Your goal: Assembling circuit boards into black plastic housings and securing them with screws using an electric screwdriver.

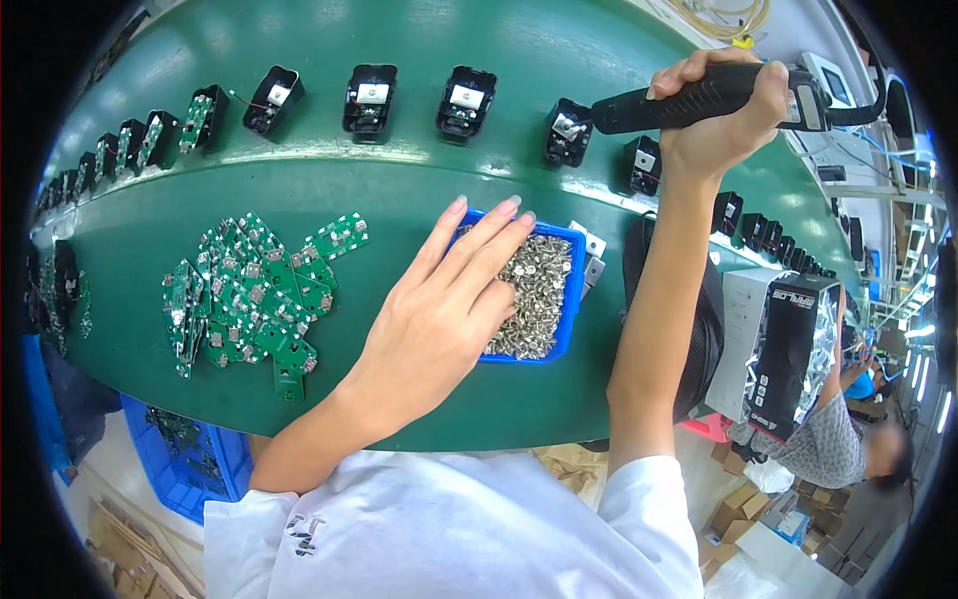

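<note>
My left hand (439, 304) rests over a blue tray (561, 349) of small silver screws (534, 299). Three of its fingers stretch out past the tray's far left edge; the index finger bends down among the screws, and the thumb is hidden. My right hand (723, 115) is wrapped round a black electric screwdriver (679, 105), held almost level. Its front end points left at a black plastic housing (568, 133) with a metal plate inside; whether the two touch cannot be made out. Left of my left hand lies a heap of green circuit boards (254, 285).
More black housings (370, 100) stand in a curved row along the green table (389, 215). Metal plates (593, 262) lie behind the tray. A black bag (689, 339) and an open box (788, 349) are by my right arm. A blue bin (190, 449) sits lower left; another person (828, 439) is at right.
</note>
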